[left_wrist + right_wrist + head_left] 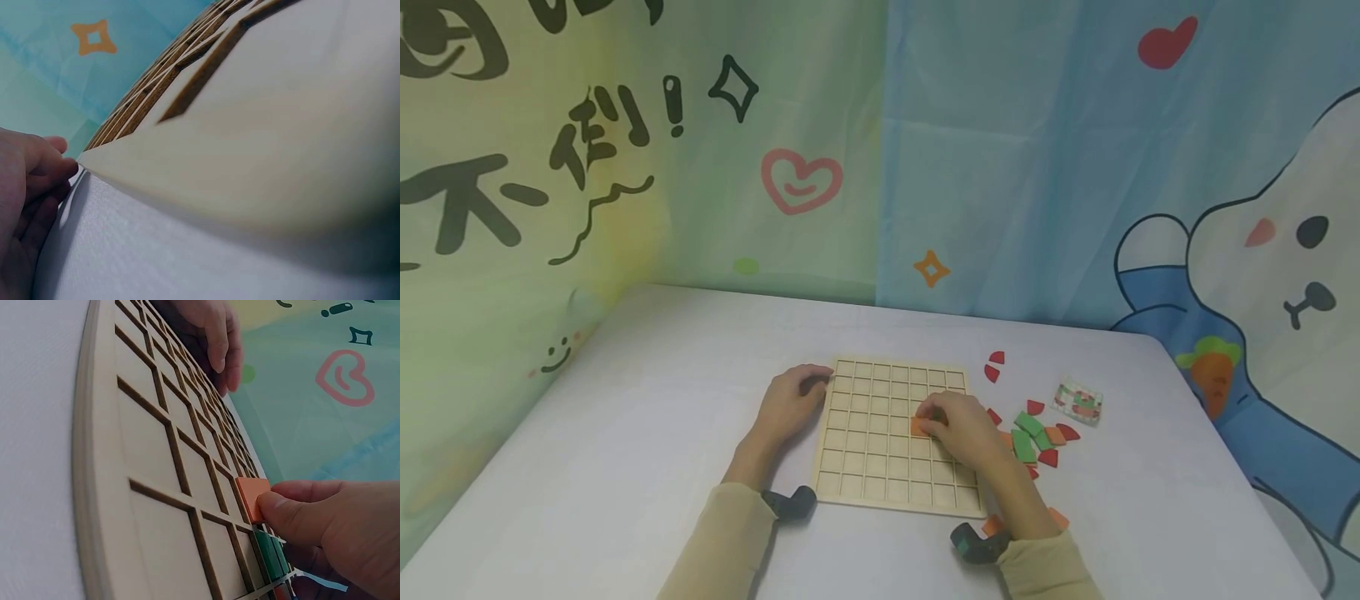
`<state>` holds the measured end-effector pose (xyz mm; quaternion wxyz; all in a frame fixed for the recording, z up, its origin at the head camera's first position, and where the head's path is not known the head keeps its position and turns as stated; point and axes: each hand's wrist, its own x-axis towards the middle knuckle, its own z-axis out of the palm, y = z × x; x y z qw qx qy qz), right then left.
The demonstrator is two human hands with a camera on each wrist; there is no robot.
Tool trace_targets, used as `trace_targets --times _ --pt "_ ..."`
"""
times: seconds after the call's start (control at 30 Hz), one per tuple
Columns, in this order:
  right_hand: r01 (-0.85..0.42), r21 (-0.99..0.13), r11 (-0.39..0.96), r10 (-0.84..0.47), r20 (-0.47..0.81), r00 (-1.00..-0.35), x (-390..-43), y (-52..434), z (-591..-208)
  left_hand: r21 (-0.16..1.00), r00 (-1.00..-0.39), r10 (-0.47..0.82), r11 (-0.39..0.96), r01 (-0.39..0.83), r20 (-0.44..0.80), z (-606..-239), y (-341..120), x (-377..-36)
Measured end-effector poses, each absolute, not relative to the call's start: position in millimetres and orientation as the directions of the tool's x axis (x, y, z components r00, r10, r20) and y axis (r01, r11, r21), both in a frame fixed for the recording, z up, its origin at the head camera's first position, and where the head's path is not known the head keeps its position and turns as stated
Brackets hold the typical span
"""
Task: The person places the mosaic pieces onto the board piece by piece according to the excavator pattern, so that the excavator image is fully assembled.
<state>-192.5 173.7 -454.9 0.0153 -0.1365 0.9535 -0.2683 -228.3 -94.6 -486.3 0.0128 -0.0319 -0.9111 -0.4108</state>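
Orange tile (252, 496) sits pinched between the thumb and fingers of the right hand (962, 429), held at a cell right of centre on the wooden grid board (880, 392); the right wrist view shows the tile edge-on just above the cell's ribs. The left hand (790, 404) rests at the board's upper left corner, fingers curled loosely against the edge and touching it, as the left wrist view confirms; it grips nothing firmly. Loose red, green and orange pieces (1033, 437) lie scattered on the desk (647, 433) to the right of the board, with a small patterned card (1078, 401) beyond them. The likely trouble: the tile could catch on a rib and sit tilted instead of flat, or the board could slide if the steadying fingers give way under the push.
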Motion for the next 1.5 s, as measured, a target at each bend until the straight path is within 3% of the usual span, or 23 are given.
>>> trace_targets --times 0.3,0.63,0.83,1.13,1.5 --pt "-0.157 -0.604 0.781 -0.173 0.032 -0.984 -200 199 -452 0.753 -0.997 0.042 0.654 0.073 0.061 -487 -96 -228" --pt "0.133 -0.498 0.857 0.12 -0.057 -0.991 -203 270 -452 0.749 -0.997 0.035 0.659 0.07 0.062 -485 -94 -227" --pt "0.127 -0.47 0.873 0.118 -0.048 -0.992 -204 279 -459 0.753 -0.997 0.035 0.654 0.074 0.068 -486 -95 -227" --pt "0.221 -0.448 0.866 0.119 -0.243 -0.963 -197 297 -447 0.749 -0.998 0.04 0.659 0.07 0.058 -488 -94 -230" --pt "0.19 -0.418 0.888 0.074 -0.278 -0.958 -194 298 -441 0.744 -0.997 0.041 0.663 0.079 0.069 -487 -94 -229"
